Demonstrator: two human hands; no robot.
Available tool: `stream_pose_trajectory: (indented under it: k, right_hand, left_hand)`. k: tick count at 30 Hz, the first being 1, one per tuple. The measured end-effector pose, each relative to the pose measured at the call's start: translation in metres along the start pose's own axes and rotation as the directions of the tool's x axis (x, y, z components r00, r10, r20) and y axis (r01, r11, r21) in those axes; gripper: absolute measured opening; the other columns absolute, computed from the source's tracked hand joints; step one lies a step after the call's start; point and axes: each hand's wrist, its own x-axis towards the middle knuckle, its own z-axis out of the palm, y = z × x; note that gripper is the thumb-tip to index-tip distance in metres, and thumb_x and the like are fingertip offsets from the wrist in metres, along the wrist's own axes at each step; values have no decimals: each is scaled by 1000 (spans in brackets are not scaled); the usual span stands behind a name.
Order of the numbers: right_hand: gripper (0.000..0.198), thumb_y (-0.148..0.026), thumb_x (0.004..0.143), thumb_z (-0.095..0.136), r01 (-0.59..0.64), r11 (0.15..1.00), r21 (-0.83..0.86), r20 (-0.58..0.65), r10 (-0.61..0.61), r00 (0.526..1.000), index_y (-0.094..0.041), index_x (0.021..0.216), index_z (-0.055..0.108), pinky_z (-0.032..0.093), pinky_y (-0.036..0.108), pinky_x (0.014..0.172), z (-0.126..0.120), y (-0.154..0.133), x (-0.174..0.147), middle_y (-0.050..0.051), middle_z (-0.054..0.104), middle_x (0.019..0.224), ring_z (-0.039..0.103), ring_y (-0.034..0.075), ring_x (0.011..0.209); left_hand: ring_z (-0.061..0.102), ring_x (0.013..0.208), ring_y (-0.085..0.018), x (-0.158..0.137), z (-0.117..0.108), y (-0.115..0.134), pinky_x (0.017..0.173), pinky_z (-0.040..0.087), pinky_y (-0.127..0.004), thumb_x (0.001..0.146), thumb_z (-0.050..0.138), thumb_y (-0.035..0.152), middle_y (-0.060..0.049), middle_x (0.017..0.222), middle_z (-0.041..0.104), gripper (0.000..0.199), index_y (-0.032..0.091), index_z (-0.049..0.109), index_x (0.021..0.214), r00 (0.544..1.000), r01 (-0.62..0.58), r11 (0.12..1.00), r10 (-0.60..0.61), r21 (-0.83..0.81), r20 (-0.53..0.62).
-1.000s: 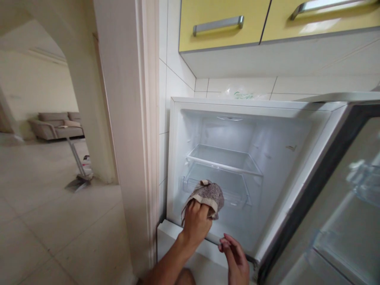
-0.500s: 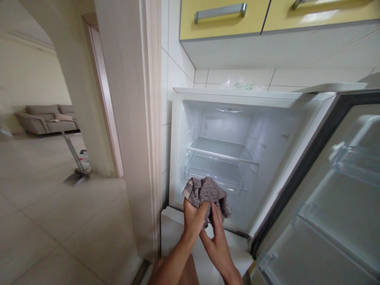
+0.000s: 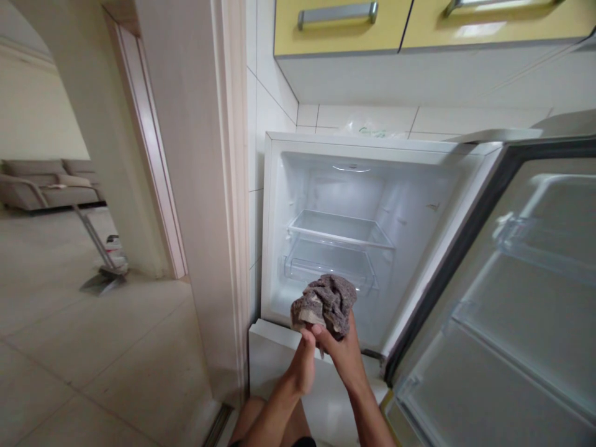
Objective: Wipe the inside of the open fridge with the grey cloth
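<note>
A bunched grey-brown cloth [image 3: 328, 301] with a pale strip at its lower left is held up in front of the open fridge [image 3: 274, 236]. My right hand [image 3: 342, 351] grips it from below and the right, thumb pressed on the near side. My left hand [image 3: 305, 363] is at the cloth's lower left edge, its thumb meeting the pale strip; the left fingers are mostly hidden under the cloth. Inside the fridge, behind the cloth, are a glass shelf [image 3: 335, 226] and a clear plastic tray [image 3: 326, 270].
The fridge door [image 3: 516, 298] stands open on the right with clear racks. Yellow cabinets [image 3: 344, 31] hang above, and a plastic bag [image 3: 372, 128] lies on the fridge top. A door frame [image 3: 205, 186] rises at left; beyond it are a dustpan [image 3: 105, 279] and a sofa [image 3: 51, 183].
The cloth has been turned and bunched more compactly. My right hand has moved up to grasp it, while my left hand has slid lower along its near edge. The view has shifted slightly right.
</note>
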Motion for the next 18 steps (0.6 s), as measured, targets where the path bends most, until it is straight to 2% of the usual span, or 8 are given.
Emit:
stream_pose_trajectory:
  k: [2, 4, 7, 10, 12, 15, 18]
  right_hand:
    - [77, -57, 73, 79, 3, 999, -52, -76, -7, 997, -17, 134, 55, 52, 43, 103, 1, -6, 4, 14, 68, 127, 65, 28, 115]
    - [67, -59, 74, 75, -22, 993, -118, -137, 6, 991, -16, 123, 61, 55, 41, 97, 0, -8, 7, 14, 71, 120, 67, 28, 109]
    - [54, -60, 75, 69, -62, 981, -184, -213, 22, 977, -16, 107, 67, 56, 39, 88, -4, -8, 11, 12, 75, 107, 69, 27, 96]
    - [52, -60, 71, 67, -94, 978, -188, -291, 36, 956, -16, 98, 69, 56, 39, 84, -10, -7, 16, 10, 76, 98, 69, 26, 89]
    - [51, -60, 68, 67, -114, 979, -170, -325, 54, 944, -16, 94, 69, 56, 38, 81, -16, -7, 21, 10, 75, 93, 68, 26, 86]
    - [47, -58, 66, 67, -114, 982, -150, -357, 54, 933, -16, 86, 69, 56, 36, 74, -23, -10, 29, 8, 75, 85, 67, 25, 79]
    - [45, -57, 68, 67, -62, 979, -193, -343, -8, 939, -16, 87, 70, 56, 35, 73, -25, -19, 29, 8, 75, 84, 67, 24, 78]
  left_hand:
    - [13, 158, -33, -4, 0, -9, 130, 5, -48, 80, 28, 93, -13, 165, 36, 104, 20, 50, 151, 998, -25, 1000, 24, 7, 60]
    - [9, 159, -31, -9, 1, -15, 131, 4, -45, 83, 27, 90, -9, 170, 26, 100, 22, 43, 156, 998, -38, 999, 37, 34, 52]
    - [12, 159, -31, -20, 4, -12, 131, 8, -45, 89, 32, 83, -9, 169, 24, 92, 21, 40, 157, 999, -50, 995, 50, 83, -1]
    - [24, 156, -32, -39, 9, -4, 130, 15, -48, 91, 56, 66, -8, 165, 36, 74, 24, 48, 152, 997, -15, 984, 29, 178, -76]
    - [39, 149, -33, -53, 8, -3, 128, 24, -49, 90, 65, 56, -10, 157, 50, 62, 26, 59, 144, 986, 7, 984, 22, 176, -164]
    - [59, 131, -35, -66, -2, -17, 119, 40, -50, 83, 71, 59, -16, 134, 68, 54, 20, 73, 121, 936, 56, 998, -54, -5, -348]
    - [67, 117, -38, -63, -14, -33, 108, 50, -53, 63, 85, 64, -18, 116, 75, 63, 18, 75, 105, 833, 113, 947, -255, -300, -491]
